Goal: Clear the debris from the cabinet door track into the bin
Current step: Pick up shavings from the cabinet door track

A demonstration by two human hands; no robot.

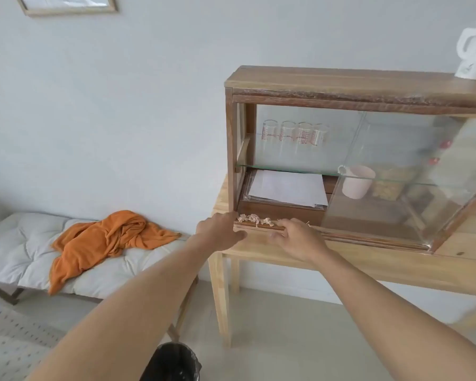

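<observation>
Debris (254,219) sits in track (259,226) between left hand (220,229) and right hand (297,239), both loosely curled, grasping nothing; risk: scraps brushed off counter (341,259) miss bin (173,362) below.

2 bare arms outstretched, left hand (220,229) curled knuckles-up, right hand (297,237) fingers bent downward

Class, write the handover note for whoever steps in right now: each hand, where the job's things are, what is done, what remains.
Left hand: at the track's left end beside the debris, holding nothing visible.
Right hand: on the track's front edge right of the pile, fingers curled; grip unclear.
Debris: pale shavings lying in the cabinet door track.
Bin: on the floor below, black-lined.
Done: nothing visibly moved.
Left: gather debris, drop it in the bin.
</observation>
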